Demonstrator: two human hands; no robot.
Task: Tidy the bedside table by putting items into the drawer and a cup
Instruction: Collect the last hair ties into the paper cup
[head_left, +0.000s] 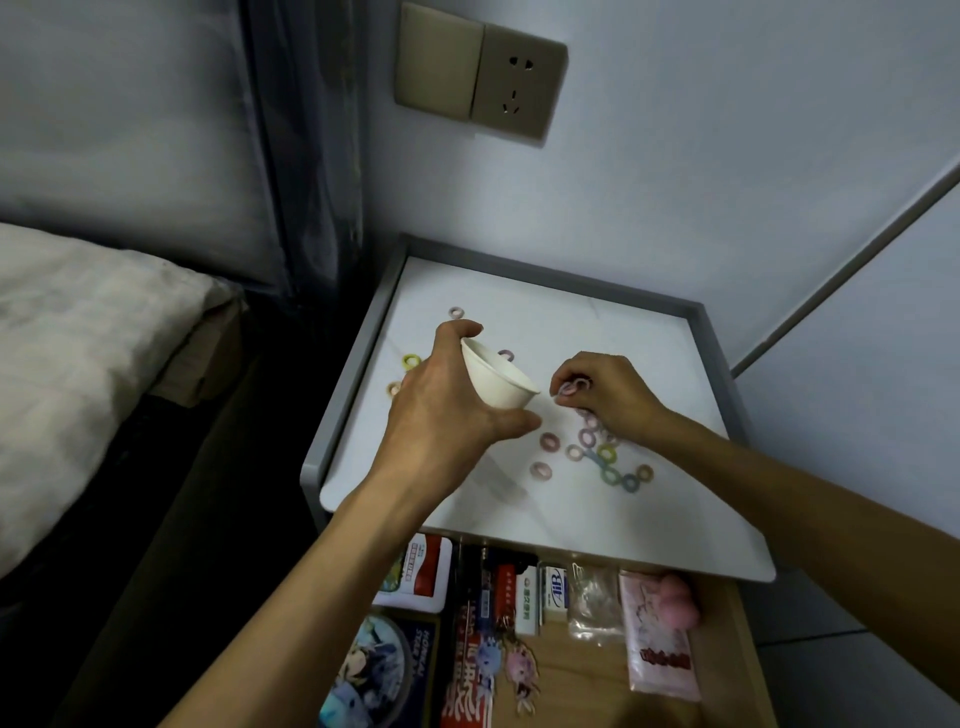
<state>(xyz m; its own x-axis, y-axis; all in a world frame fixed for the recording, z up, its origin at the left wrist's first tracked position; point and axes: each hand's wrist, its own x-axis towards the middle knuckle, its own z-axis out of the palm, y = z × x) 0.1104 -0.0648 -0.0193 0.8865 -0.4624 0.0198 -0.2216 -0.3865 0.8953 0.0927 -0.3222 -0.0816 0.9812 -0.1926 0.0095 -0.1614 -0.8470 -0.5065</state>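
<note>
Two hands are over the bedside table (571, 519): the left hand (441, 410) grasps a tilted white paper cup (501, 382), the right hand (608, 395) pinches a pink hair tie (571, 387) just right of it; the drawer (571, 675) stands open near.

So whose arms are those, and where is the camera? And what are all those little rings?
There is no machine here, just a person. The camera sits on their head and looks down, so you see their two arms the way they do. The left hand holds a small white cup, tipped toward the other hand. The right hand pinches one little pinkish ring beside the cup's mouth. More small coloured rings lie scattered on the white top of the bedside table. They look like tiny hair ties, though I cannot be sure. Below, the drawer is pulled open, with packets inside. A bed is on the left.
</note>
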